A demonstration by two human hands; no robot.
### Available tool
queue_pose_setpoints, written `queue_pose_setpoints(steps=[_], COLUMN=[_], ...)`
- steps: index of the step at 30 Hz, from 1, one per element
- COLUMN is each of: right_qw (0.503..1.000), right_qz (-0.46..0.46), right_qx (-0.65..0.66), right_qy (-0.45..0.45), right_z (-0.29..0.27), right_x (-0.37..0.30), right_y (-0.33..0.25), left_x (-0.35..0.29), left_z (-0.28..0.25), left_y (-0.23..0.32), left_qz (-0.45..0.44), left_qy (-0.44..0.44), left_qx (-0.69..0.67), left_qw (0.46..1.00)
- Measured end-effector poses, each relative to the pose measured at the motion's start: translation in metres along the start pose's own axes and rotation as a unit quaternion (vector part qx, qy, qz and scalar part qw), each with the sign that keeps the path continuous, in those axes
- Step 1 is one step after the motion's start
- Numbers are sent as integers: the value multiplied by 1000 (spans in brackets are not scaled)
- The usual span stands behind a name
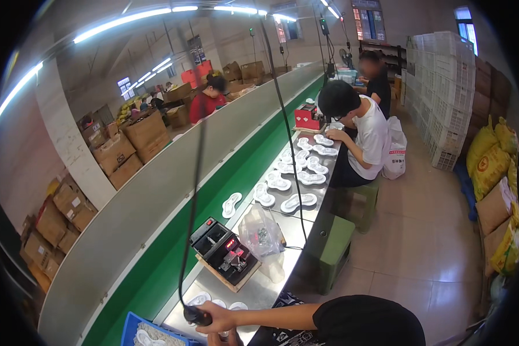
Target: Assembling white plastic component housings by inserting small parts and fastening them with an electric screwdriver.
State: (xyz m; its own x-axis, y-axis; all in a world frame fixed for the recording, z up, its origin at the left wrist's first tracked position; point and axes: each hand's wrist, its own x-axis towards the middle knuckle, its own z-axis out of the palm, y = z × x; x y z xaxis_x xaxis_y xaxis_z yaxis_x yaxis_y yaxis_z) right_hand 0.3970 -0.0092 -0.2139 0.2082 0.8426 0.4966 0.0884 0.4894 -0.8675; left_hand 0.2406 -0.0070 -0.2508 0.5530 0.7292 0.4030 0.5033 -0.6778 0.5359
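Tabletop [292,230] of bare metal is running diagonally from the near lower edge to the co-workers at the far end, with a green belt [155,282] lying along its left side. On the near part, a black machine with a red display [228,254] is sitting on a wooden base, a clear plastic bag [262,233] of small parts is slumping just beside it, and a blue bin [128,330] is occupying the lower left corner.

Close by, the right hand [216,317] is reaching in from the right, its fingers clamping around a black corded tool [196,315]. That tool is lying inside the fist and poking out to the left; its long axis seems to be slanting from upper left to lower right, while its cord [182,279] is rising from the left end. Its working tip is not showing.

Near white shaped pieces [199,298] are resting just above the fist in the view, so the right hand is standing nearer them than the left hand [224,340], which is showing only partly below; whether its fingers are parting or closing on something, one cannot tell.
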Motion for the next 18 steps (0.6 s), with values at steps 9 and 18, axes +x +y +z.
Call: queue_pose_setpoints(steps=[9,18], right_qw=[988,993], right_qz=[104,46], right_qx=[80,-75], right_qy=[88,78], right_z=[-59,-70], right_x=[-57,-156], right_y=[-52,-46], left_x=[-7,-23], left_z=[4,33], left_y=[-7,-172], left_qz=[-6,-380], left_qy=[-45,-154], left_qx=[1,-315], left_qw=[999,856])
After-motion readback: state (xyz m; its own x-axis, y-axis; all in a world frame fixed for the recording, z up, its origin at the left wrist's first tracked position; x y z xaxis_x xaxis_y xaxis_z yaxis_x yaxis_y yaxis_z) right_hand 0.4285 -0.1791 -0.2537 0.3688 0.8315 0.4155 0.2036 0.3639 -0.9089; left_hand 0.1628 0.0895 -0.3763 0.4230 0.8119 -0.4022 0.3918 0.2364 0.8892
